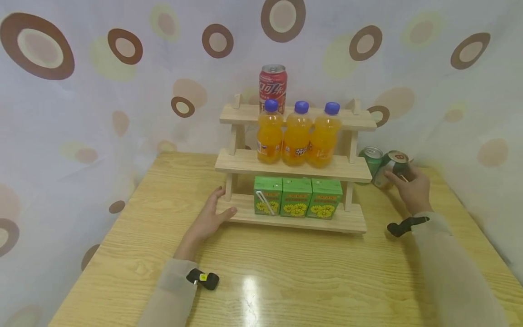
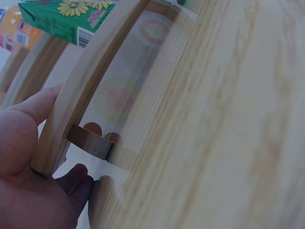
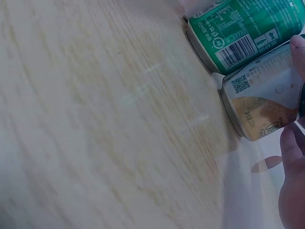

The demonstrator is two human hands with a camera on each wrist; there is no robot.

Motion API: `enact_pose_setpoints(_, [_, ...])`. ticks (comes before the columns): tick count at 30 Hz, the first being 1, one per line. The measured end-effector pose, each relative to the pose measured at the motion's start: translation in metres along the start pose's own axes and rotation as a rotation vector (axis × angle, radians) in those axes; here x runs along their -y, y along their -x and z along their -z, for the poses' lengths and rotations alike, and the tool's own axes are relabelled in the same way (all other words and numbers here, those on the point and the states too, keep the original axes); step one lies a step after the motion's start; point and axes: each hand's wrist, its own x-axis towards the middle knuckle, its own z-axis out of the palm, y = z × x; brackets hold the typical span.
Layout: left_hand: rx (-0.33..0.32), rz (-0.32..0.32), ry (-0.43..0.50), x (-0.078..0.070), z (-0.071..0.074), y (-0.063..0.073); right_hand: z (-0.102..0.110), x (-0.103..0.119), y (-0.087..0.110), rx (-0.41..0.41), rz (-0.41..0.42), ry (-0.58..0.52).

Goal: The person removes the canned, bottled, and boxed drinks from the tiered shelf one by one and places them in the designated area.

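Note:
My left hand [image 1: 210,218] grips the left end of the bottom board of a three-tier wooden display shelf [image 1: 294,169], thumb on top and fingers beneath in the left wrist view. On the far right, my right hand [image 1: 412,188] holds a white-and-tan drink can [image 3: 267,100], tilted in the head view. Close beside it stands a green can [image 3: 248,33], partly hidden behind the held one. On the shelf stand a red cola can [image 1: 273,84] on top, three orange soda bottles [image 1: 297,141] on the middle tier and three green drink cartons [image 1: 297,197] at the bottom.
The shelf and cans are on a light wood-grain table [image 1: 294,272]. Behind it hangs a pale sheet [image 1: 135,86] with brown and yellow circles, which also runs along both sides. The cans stand near the table's back right corner.

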Motion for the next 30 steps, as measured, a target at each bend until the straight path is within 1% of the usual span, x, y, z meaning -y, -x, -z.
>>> enact_pose_setpoints(3, [0.001,0.001,0.003,-0.001,0.0,0.0,0.001,0.0,0.002,-0.001,-0.001,0.013])
enact_pose_setpoints(6, [0.005,-0.002,0.014,-0.002,0.0,-0.001,0.002,0.001,0.004,0.005,0.001,-0.002])
enact_pose_setpoints(9, [0.02,0.019,0.029,-0.016,0.002,0.003,0.004,0.002,0.007,0.016,0.007,-0.002])
enact_pose_setpoints(13, [0.018,0.016,0.024,-0.014,0.002,0.003,0.006,0.001,0.01,0.019,0.015,-0.01])
enact_pose_setpoints(16, [0.002,0.002,0.009,0.0,0.0,-0.001,0.009,-0.006,0.009,0.017,0.0,-0.013])
enact_pose_setpoints(20, [-0.002,0.008,0.004,0.001,0.0,-0.002,0.014,-0.016,0.007,0.017,-0.035,-0.007])
enact_pose_setpoints(25, [-0.002,0.016,0.007,0.001,0.0,-0.002,0.02,-0.015,0.012,0.005,-0.043,-0.009])
enact_pose_setpoints(30, [0.0,0.013,0.011,0.001,-0.001,-0.002,0.023,-0.011,0.019,0.008,-0.042,-0.08])
